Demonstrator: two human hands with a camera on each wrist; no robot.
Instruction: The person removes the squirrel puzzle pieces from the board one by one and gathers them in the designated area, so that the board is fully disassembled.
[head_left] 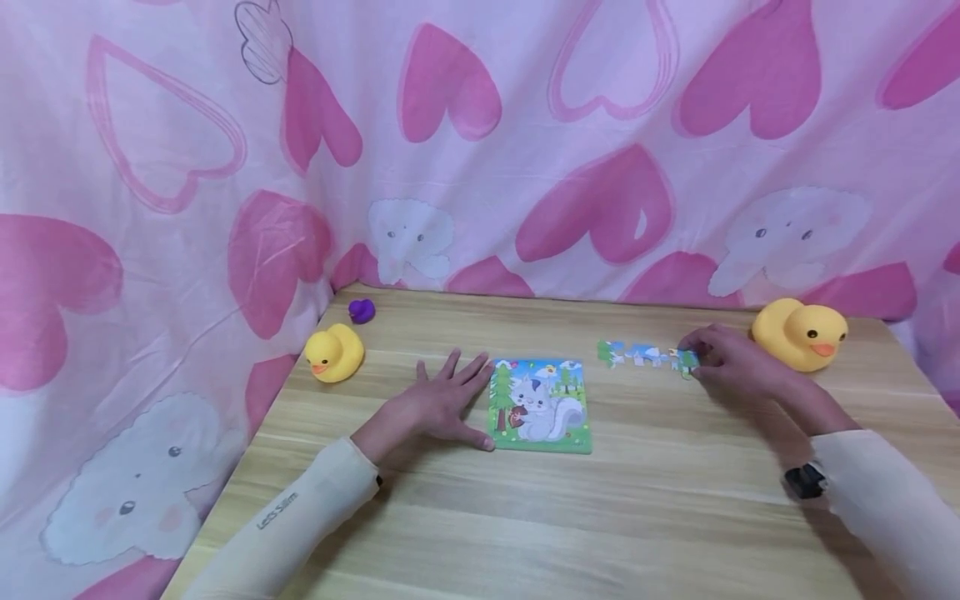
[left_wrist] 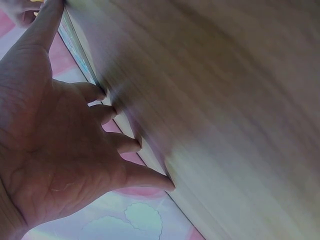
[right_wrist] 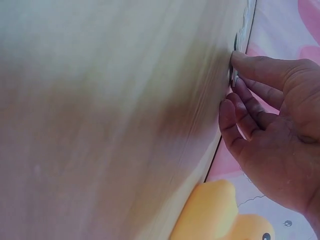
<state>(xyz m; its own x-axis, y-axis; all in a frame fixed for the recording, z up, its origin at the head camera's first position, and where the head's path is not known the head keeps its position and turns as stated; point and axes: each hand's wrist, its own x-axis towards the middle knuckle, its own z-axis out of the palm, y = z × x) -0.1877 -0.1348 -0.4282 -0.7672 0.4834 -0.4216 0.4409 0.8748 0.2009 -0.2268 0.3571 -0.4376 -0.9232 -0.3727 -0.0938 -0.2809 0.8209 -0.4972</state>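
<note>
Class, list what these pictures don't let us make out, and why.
Head view: part of the puzzle piece in the right hand, covered by its fingers.
Right wrist view: rest of the larger yellow toy duck, cut off by the bottom edge.
Left wrist view: design on the squirrel picture board, lost to the steep angle.

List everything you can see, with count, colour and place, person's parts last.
Squirrel picture: one, mostly green, blue and grey, mid-table
Puzzle pieces: several, exact count unclear, green, blue and white, right of the picture
Large duck: one, yellow, table's right back
Smaller duck: one, yellow, table's left
Tiny duck: one, purple, back left corner
Table: one, light brown, under everything
Cloth: count unclear, pink and white, around the table
Sleeves: two, cream, on both arms
Left grip: one, bare, fingers spread at the picture's left edge
Right grip: one, bare, pinching at the pieces' right end
</note>
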